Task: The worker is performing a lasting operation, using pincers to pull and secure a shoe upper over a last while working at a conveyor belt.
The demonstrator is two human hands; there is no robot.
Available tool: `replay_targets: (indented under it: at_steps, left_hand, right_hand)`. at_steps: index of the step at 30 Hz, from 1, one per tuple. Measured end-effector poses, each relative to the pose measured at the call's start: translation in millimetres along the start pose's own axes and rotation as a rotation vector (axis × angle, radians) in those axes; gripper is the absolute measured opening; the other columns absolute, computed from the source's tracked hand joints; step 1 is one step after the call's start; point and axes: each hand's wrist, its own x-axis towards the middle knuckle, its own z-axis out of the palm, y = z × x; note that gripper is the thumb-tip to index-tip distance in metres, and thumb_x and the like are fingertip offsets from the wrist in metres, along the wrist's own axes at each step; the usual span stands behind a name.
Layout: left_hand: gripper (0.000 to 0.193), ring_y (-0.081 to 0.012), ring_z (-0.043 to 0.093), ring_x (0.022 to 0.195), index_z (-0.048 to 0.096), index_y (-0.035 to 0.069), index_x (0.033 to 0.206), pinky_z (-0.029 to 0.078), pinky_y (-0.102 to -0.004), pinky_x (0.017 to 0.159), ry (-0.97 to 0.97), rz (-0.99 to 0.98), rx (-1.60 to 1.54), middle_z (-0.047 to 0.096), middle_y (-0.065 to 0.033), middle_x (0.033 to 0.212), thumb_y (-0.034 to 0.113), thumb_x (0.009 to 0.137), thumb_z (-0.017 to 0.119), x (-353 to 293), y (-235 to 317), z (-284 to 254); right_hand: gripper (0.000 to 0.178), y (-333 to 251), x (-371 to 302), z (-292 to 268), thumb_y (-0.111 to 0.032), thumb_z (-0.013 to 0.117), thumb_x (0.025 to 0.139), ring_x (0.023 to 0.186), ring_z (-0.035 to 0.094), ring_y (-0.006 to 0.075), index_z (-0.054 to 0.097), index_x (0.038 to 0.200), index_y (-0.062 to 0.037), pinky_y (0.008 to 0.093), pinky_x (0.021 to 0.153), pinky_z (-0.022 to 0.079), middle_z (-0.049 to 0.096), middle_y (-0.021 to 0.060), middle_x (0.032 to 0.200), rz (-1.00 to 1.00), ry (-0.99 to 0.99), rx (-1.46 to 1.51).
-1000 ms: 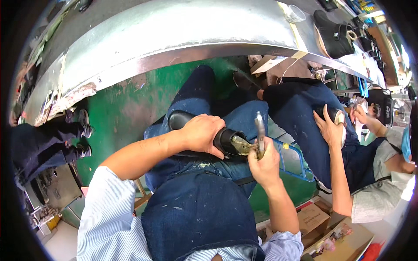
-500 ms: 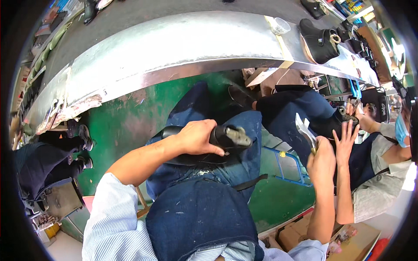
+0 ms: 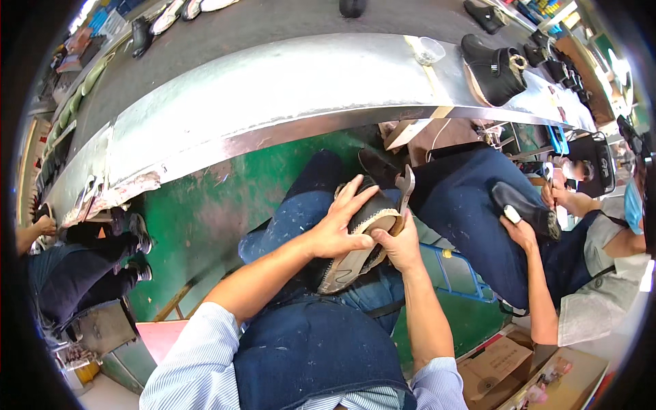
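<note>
A black boot (image 3: 345,270) lies tilted over my lap, its pale underside and stitched-looking light edge turned up toward me. My left hand (image 3: 331,236) is closed on its left side, with the thumb on the sole edge and the fingers spread over the black upper. Metal pincers (image 3: 406,188) stick up out of my right hand (image 3: 403,246), which is closed around their handle. My right thumb presses on the sole close to my left thumb. The pincers' jaws point away from me, apart from the boot. My palm hides the handle.
A metal-edged bench (image 3: 273,75) curves across in front, with a finished-looking black boot (image 3: 495,72) and a clear plastic cup (image 3: 429,50) on it. Close at my right sits a co-worker (image 3: 588,273) with a black boot on the lap. A blue metal frame (image 3: 454,273) stands between us.
My right hand has come left with the pincers, from beside the co-worker to the boot. The boot has been turned sole up. The co-worker's spread hand now lies on a boot.
</note>
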Motion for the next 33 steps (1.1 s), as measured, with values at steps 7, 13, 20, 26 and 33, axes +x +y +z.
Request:
replay_targets:
  at_steps: [7, 13, 20, 26, 33]
  left_hand:
    - [0.067, -0.0377, 0.022, 0.145, 0.043, 0.011, 0.141, 0.022, -0.0462, 0.117, -0.050, -0.010, -0.017, 0.026, -0.0191, 0.155, 0.022, 0.081, 0.072, 0, 44, -51]
    - [0.061, -0.0301, 0.016, 0.149, 0.037, 0.010, 0.146, 0.017, -0.0440, 0.118, 0.099, -0.111, -0.103, 0.023, -0.0147, 0.158, 0.016, 0.088, 0.056, -38, 37, -78]
    - [0.062, -0.0296, 0.018, 0.148, 0.037, 0.012, 0.147, 0.020, -0.0431, 0.118, 0.124, -0.118, -0.078, 0.023, -0.0152, 0.158, 0.006, 0.088, 0.056, -49, 39, -82]
    - [0.064, -0.0291, 0.019, 0.148, 0.036, 0.014, 0.147, 0.022, -0.0420, 0.117, 0.113, -0.128, -0.126, 0.023, -0.0155, 0.158, 0.006, 0.088, 0.059, -51, 40, -87]
    - [0.050, -0.0279, 0.033, 0.142, 0.049, 0.009, 0.136, 0.030, -0.0401, 0.113, 0.224, -0.181, -0.056, 0.035, -0.0158, 0.151, 0.013, 0.089, 0.065, -42, 39, -71]
  right_hand:
    - [0.068, -60, 2, 16, -0.018, 0.086, 0.072, 0.107, 0.057, 0.0167, 0.047, 0.126, -0.0007, 0.0320, 0.092, 0.049, 0.057, 0.0073, 0.118, 0.081, -0.227, -0.299]
    - [0.027, -102, -64, 29, -0.019, 0.056, 0.097, 0.075, 0.061, 0.0108, 0.056, 0.117, -0.0006, 0.0289, 0.073, 0.052, 0.066, 0.0052, 0.085, 0.384, -0.366, -0.435]
    - [0.030, -90, -47, 57, -0.019, 0.058, 0.097, 0.076, 0.060, 0.0108, 0.058, 0.119, 0.0017, 0.0268, 0.069, 0.050, 0.068, 0.0080, 0.092, 0.248, -0.541, -0.581]
    - [0.030, -94, -52, 65, -0.016, 0.059, 0.093, 0.087, 0.066, 0.0353, 0.055, 0.118, 0.0011, 0.0402, 0.080, 0.051, 0.065, 0.0213, 0.093, 0.219, -0.476, -0.719]
    - [0.017, -95, -48, 57, -0.012, 0.057, 0.093, 0.076, 0.064, 0.0280, 0.055, 0.103, 0.0016, 0.0384, 0.073, 0.051, 0.065, 0.0173, 0.082, 0.112, -0.469, -1.004]
